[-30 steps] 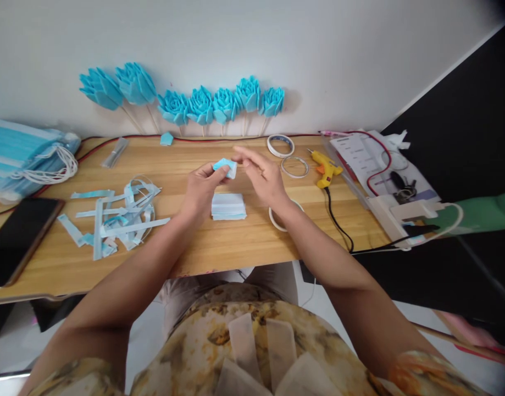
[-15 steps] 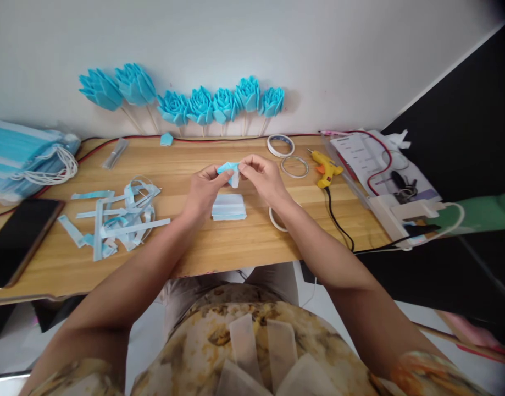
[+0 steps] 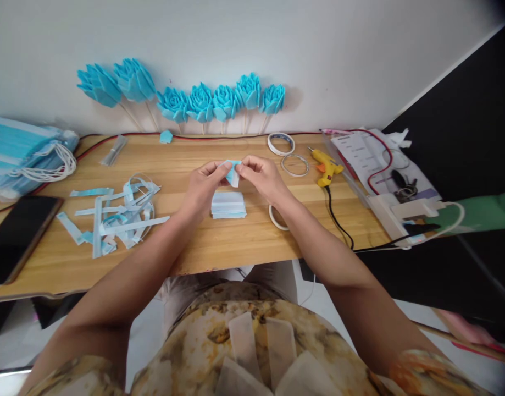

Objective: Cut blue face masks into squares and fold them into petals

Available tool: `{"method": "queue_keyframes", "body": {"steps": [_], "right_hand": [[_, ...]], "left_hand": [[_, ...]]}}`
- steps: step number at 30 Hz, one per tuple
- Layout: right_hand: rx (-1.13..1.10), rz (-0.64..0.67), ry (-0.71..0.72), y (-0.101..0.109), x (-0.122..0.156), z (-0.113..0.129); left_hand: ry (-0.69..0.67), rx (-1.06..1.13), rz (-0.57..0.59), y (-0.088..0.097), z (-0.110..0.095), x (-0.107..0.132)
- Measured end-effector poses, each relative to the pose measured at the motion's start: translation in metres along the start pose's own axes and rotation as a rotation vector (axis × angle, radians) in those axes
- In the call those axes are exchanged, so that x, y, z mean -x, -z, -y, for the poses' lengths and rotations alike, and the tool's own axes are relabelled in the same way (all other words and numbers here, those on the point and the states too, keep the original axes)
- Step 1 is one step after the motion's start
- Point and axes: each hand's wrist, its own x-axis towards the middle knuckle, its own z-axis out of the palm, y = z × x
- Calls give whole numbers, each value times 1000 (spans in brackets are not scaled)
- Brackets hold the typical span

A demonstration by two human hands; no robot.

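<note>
Pinching folded blue fabric [image 3: 232, 170] (both hands [image 3: 203, 187])

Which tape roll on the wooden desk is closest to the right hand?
The white tape roll tucked under the wrist of the right hand; the other two lie farther back.

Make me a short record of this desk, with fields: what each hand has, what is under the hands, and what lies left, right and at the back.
left hand: pinches the blue folded piece
right hand: pinches the same piece from the other side
below hands: stack of cut sheets on the wooden desk
left side: scrap strips, phone, pack of masks
right side: tape rolls, yellow glue gun
back: blue flowers on sticks against the wall
</note>
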Motion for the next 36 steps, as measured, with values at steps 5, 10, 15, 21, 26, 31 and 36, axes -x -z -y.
{"method": "queue_keyframes", "body": {"steps": [5, 10, 15, 21, 26, 31, 36], "right_hand": [[93, -28, 143, 3, 0, 2], [387, -50, 446, 7, 2, 3], [509, 5, 534, 4, 1, -4], [439, -26, 437, 2, 2, -3], [214, -16, 253, -2, 5, 2], [92, -73, 165, -7, 5, 1], [48, -98, 125, -7, 5, 1]], "left_hand": [[28, -5, -28, 4, -7, -1], [61, 139, -30, 5, -13, -3], [95, 155, -49, 4, -10, -4], [57, 160, -7, 4, -4, -2], [45, 117, -33, 3, -4, -2], [15, 85, -34, 2, -2, -2], [4, 67, -33, 2, -1, -2]]}}
